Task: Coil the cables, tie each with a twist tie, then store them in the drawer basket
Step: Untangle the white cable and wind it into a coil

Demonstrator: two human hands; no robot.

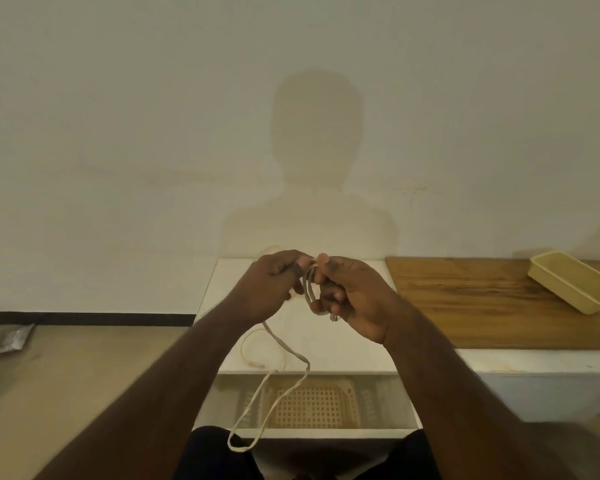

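Observation:
My left hand and my right hand meet above the white cabinet top, both pinching a white cable. A few short loops of it sit between my fingers, and a connector end pokes out under my right hand. The cable's long slack hangs down in a loop past the open drawer to my lap. Another thin white cable lies curled on the cabinet top below my left hand. In the open drawer sits a beige lattice basket. No twist tie is visible.
A wooden board covers the counter to the right, with a beige rectangular tray on its far right. A silver foil packet lies on the floor at the left. A plain wall stands right behind the cabinet.

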